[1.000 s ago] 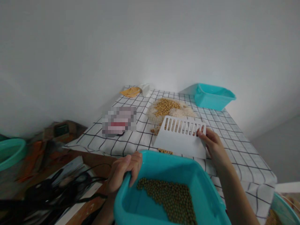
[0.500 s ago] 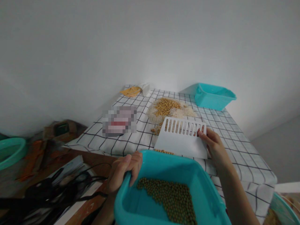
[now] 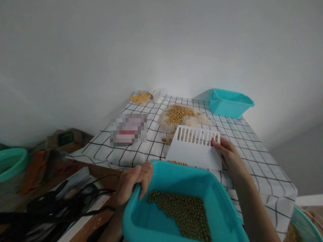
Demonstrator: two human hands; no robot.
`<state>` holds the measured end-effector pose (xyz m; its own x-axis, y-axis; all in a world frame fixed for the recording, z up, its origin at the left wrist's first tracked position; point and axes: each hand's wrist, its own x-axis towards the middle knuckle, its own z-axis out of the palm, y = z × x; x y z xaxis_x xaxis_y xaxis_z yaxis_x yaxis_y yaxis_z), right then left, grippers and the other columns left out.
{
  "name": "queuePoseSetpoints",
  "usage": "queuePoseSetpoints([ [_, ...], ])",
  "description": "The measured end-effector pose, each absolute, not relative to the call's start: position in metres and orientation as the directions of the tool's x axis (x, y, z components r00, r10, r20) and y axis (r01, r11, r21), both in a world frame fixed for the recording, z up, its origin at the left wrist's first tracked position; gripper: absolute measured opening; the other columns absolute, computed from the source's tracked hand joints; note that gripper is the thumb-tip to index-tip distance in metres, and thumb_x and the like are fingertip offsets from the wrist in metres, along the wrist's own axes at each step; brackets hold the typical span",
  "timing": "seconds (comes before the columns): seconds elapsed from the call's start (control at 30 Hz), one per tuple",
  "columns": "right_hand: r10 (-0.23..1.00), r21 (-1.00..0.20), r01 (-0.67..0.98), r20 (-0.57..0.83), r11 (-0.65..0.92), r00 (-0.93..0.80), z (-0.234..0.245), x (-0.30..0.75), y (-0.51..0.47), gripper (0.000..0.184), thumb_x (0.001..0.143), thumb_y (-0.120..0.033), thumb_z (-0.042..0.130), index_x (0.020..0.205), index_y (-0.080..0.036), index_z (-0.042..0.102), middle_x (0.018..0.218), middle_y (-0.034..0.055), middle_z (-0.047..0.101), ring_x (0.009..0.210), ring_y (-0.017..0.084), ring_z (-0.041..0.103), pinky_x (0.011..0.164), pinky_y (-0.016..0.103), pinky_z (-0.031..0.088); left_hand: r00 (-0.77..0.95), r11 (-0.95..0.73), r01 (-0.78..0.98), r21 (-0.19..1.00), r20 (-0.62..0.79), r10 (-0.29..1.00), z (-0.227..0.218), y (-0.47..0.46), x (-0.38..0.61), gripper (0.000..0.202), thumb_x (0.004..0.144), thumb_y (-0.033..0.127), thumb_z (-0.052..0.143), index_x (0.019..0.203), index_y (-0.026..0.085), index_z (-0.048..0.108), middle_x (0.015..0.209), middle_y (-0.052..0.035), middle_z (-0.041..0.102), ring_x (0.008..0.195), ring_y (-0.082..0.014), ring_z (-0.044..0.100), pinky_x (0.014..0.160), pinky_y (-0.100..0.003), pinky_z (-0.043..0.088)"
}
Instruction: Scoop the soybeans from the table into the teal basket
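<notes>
My left hand (image 3: 136, 179) is wrapped round the left corner of a turquoise plastic basin (image 3: 176, 171), held just off the table's front edge. A layer of round beans (image 3: 184, 210) lies in the basin, looking dark in its shade. With its fingers closed on the right edge, my right hand (image 3: 225, 149) holds a white slotted scraper (image 3: 194, 153) tilted over the cloth behind the basin. A few yellow beans (image 3: 178, 163) show between scraper and basin rim. Beyond the scraper spreads a pile of yellow beans (image 3: 179, 113) on pale rice-like grains (image 3: 195, 121), partly hidden by it.
Another turquoise basin (image 3: 229, 103) stands at the back right of the checked tablecloth (image 3: 151, 137). Yellow cloth-like material (image 3: 140, 98) lies at the back left, near a blurred-out object (image 3: 128, 130). Dark cables (image 3: 83, 201) clutter the lower left. A green tub (image 3: 12, 163) sits at far left.
The scraper in my right hand has shifted very slightly left. My left hand and the basin stay almost where they were.
</notes>
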<state>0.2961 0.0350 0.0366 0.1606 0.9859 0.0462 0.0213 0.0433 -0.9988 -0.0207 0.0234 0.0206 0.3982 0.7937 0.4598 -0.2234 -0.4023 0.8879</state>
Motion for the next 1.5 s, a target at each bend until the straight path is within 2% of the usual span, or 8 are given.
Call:
queuePoseSetpoints([
  [0.13,0.983,-1.000,0.005,0.012,0.012,0.185,0.0373,0.2966,0.0349,0.026,0.081,-0.047,0.074,0.091,-0.023,0.074,0.098,0.0052,0.078,0.095,0.028,0.071,0.075,0.033,0.055,0.394,-0.370,-0.210,0.905,0.425,0.815,0.0224,0.0225,-0.0211,0.065,0.103,0.037,0.024,0.043,0.024,0.042,0.040,-0.0034,0.042,0.046,-0.0227,0.041,0.072,-0.049,0.041],
  [0.27,0.977,-0.999,-0.031,-0.040,-0.034,0.208,0.0391,0.2961,0.0347,0.025,0.079,-0.047,0.076,0.083,-0.022,0.071,0.092,0.0053,0.078,0.086,0.027,0.072,0.069,0.033,0.054,0.398,-0.353,-0.205,0.913,0.407,0.822,0.0250,0.0218,-0.0211,0.065,0.103,0.039,0.026,0.042,0.024,0.044,0.040,-0.0045,0.044,0.046,-0.0229,0.041,0.072,-0.051,0.041],
  [0.37,0.976,-0.997,-0.063,-0.063,-0.051,0.207,0.0392,0.2959,0.0346,0.024,0.079,-0.045,0.076,0.085,-0.023,0.071,0.093,0.0050,0.078,0.084,0.027,0.072,0.067,0.032,0.054,0.394,-0.343,-0.204,0.917,0.397,0.829,0.0261,0.0215,-0.0214,0.066,0.103,0.041,0.027,0.041,0.024,0.045,0.040,-0.0046,0.044,0.046,-0.0224,0.042,0.072,-0.050,0.042],
  [0.53,0.977,-0.998,-0.054,-0.052,-0.042,0.206,0.0385,0.2962,0.0345,0.028,0.080,-0.046,0.075,0.095,-0.023,0.074,0.098,0.0057,0.079,0.089,0.028,0.073,0.070,0.034,0.055,0.388,-0.350,-0.192,0.917,0.398,0.831,0.0232,0.0219,-0.0214,0.065,0.102,0.041,0.027,0.041,0.025,0.043,0.039,-0.0054,0.044,0.046,-0.0239,0.043,0.071,-0.051,0.043],
  [0.73,0.977,-0.997,-0.054,-0.068,-0.058,0.203,0.0386,0.2967,0.0339,0.033,0.080,-0.048,0.075,0.101,-0.023,0.074,0.096,0.0069,0.079,0.085,0.028,0.073,0.067,0.034,0.055,0.404,-0.380,-0.195,0.904,0.427,0.809,0.0212,0.0238,-0.0221,0.064,0.102,0.039,0.025,0.043,0.025,0.043,0.040,-0.0042,0.043,0.046,-0.0234,0.043,0.071,-0.050,0.042],
  [0.93,0.969,-0.995,-0.068,-0.083,-0.070,0.232,0.0382,0.2967,0.0345,0.031,0.078,-0.047,0.076,0.097,-0.023,0.074,0.096,0.0074,0.079,0.086,0.030,0.073,0.066,0.035,0.056,0.485,-0.390,-0.180,0.903,0.427,0.763,0.0264,0.0262,-0.0255,0.064,0.104,0.040,0.023,0.046,0.024,0.045,0.043,-0.0040,0.045,0.048,-0.0234,0.044,0.073,-0.050,0.042],
  [1.23,0.976,-0.997,-0.048,-0.065,-0.056,0.209,0.0391,0.2970,0.0341,0.030,0.080,-0.047,0.075,0.097,-0.023,0.074,0.097,0.0060,0.079,0.087,0.028,0.073,0.070,0.035,0.056,0.432,-0.387,-0.190,0.902,0.431,0.792,0.0232,0.0251,-0.0241,0.066,0.104,0.041,0.025,0.043,0.026,0.045,0.040,-0.0040,0.045,0.045,-0.0234,0.042,0.068,-0.048,0.039],
  [1.5,0.976,-0.995,-0.073,-0.080,-0.066,0.204,0.0391,0.2967,0.0338,0.028,0.081,-0.047,0.074,0.098,-0.024,0.074,0.093,0.0058,0.079,0.080,0.027,0.073,0.064,0.033,0.055,0.388,-0.402,-0.218,0.890,0.456,0.801,0.0248,0.0224,-0.0212,0.064,0.103,0.035,0.026,0.044,0.024,0.046,0.039,-0.0034,0.046,0.044,-0.0219,0.041,0.066,-0.046,0.037],
])
